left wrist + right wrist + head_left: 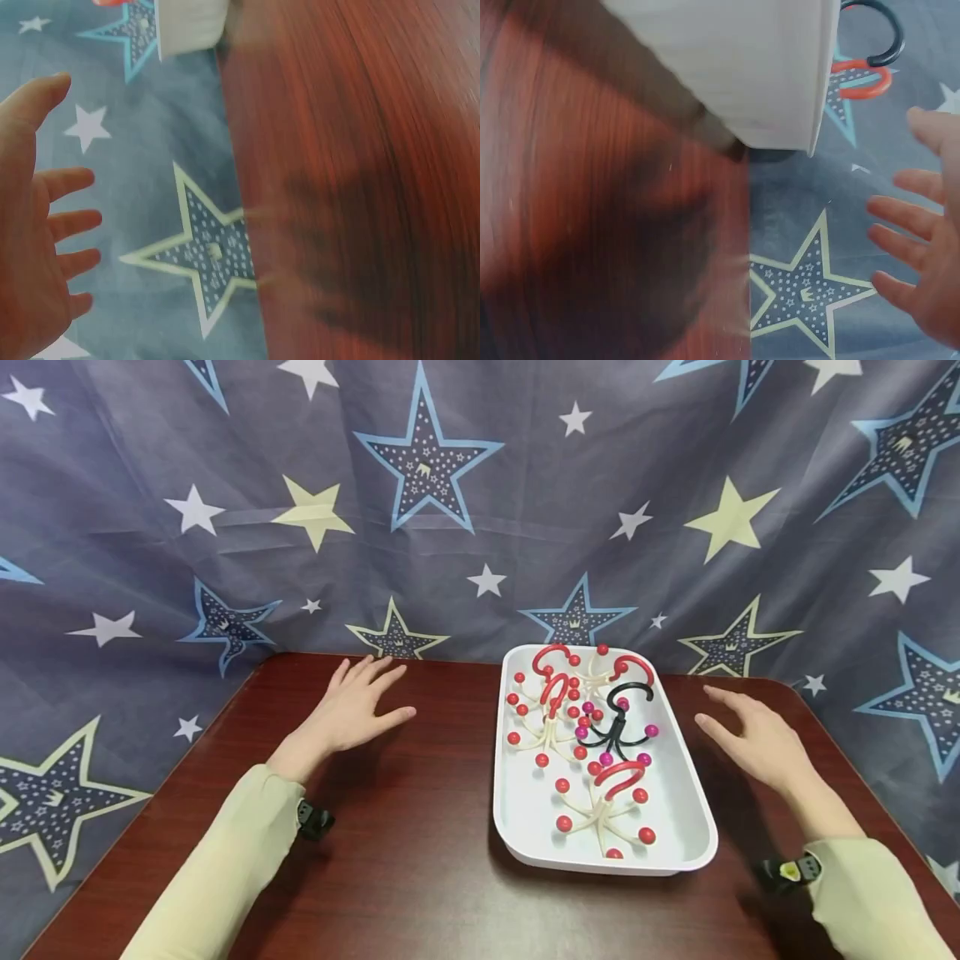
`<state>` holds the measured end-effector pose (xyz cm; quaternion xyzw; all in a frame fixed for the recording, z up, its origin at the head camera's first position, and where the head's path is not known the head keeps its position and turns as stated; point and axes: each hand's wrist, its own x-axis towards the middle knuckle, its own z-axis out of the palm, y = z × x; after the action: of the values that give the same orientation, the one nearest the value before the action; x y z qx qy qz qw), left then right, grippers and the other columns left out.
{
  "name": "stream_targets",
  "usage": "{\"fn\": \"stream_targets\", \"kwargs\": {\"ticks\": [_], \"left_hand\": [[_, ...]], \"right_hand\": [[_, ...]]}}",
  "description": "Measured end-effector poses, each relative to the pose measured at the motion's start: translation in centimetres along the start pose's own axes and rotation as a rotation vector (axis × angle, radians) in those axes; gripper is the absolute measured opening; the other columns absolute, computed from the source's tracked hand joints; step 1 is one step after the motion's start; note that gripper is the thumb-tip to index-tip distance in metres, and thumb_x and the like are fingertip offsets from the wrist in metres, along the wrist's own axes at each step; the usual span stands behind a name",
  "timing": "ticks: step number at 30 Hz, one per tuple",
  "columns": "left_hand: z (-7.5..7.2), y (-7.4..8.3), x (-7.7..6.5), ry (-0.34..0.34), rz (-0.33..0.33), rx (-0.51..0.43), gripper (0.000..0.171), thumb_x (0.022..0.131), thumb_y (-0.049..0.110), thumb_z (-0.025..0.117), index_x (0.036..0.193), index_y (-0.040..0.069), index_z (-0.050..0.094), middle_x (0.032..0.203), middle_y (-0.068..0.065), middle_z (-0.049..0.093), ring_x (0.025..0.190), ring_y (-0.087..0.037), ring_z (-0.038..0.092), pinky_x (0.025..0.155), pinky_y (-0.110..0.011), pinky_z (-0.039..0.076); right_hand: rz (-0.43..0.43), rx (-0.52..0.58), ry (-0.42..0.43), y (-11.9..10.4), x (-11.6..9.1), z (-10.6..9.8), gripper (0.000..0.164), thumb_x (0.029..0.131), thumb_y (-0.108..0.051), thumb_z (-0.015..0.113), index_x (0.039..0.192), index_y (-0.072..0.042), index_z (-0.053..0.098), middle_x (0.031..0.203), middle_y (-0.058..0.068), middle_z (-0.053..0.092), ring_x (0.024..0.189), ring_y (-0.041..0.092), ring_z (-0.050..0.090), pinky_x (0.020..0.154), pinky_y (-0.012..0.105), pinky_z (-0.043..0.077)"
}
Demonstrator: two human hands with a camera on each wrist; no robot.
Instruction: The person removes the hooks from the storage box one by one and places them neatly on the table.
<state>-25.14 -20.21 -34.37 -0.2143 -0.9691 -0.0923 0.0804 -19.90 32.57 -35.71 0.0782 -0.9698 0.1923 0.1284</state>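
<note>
A white tray [678,831] holds several claw massagers. Most have cream prongs with red ball tips and a red hooked handle, like the front massager [602,812]. One black massager [617,727] with magenta balls lies at the tray's right side. Left of the tray, my left hand [356,706] hovers over the table with fingers spread, holding nothing. Just beyond the tray's right side, my right hand [761,739] is held in the air, fingers extended and grasping nothing. In the right wrist view, a black handle [892,34] and a red handle [866,81] show past the tray wall.
The dark reddish wooden table [405,860] carries the tray right of its middle. Behind it hangs a grey-blue curtain [247,552] printed with stars, meeting the table's back edge. Small black devices are strapped on the left wrist [313,820] and right wrist [791,870].
</note>
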Motion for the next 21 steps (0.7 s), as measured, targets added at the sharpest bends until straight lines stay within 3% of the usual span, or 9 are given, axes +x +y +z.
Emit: {"fn": "stream_targets", "kwargs": {"ticks": [10, 15, 21], "left_hand": [[1.2, 5.1, 0.9, 0.071, 0.096, -0.070, 0.062, 0.085, 0.056, 0.055, 0.131, 0.014, 0.055, 0.134, -0.007, 0.053, 0.125, -0.028, 0.048, 0.103, -0.048, 0.035], [1.4, 8.2, 1.6, 0.104, 0.169, -0.122, 0.053, 0.085, 0.052, 0.058, 0.123, 0.016, 0.061, 0.123, -0.003, 0.059, 0.115, -0.023, 0.055, 0.095, -0.043, 0.043], [1.8, 11.8, 2.2, 0.127, 0.273, -0.193, 0.044, 0.084, 0.049, 0.061, 0.114, 0.018, 0.065, 0.112, 0.003, 0.062, 0.104, -0.013, 0.059, 0.087, -0.033, 0.049]], "right_hand": [[0.050, 0.112, -0.070, -1.6, -1.5, 1.0, 0.049, 0.093, -0.035, 0.055, 0.130, -0.004, 0.051, 0.115, 0.022, 0.063, 0.098, 0.037, 0.063, 0.078, 0.050, 0.047], [0.105, 0.156, -0.140, -2.2, -1.7, 1.5, 0.053, 0.091, -0.033, 0.057, 0.133, -0.002, 0.047, 0.115, 0.025, 0.061, 0.098, 0.037, 0.063, 0.079, 0.049, 0.051], [0.149, 0.223, -0.167, -2.5, -1.9, 2.4, 0.055, 0.091, -0.028, 0.059, 0.135, 0.000, 0.043, 0.119, 0.028, 0.058, 0.104, 0.041, 0.059, 0.081, 0.049, 0.053]]}}
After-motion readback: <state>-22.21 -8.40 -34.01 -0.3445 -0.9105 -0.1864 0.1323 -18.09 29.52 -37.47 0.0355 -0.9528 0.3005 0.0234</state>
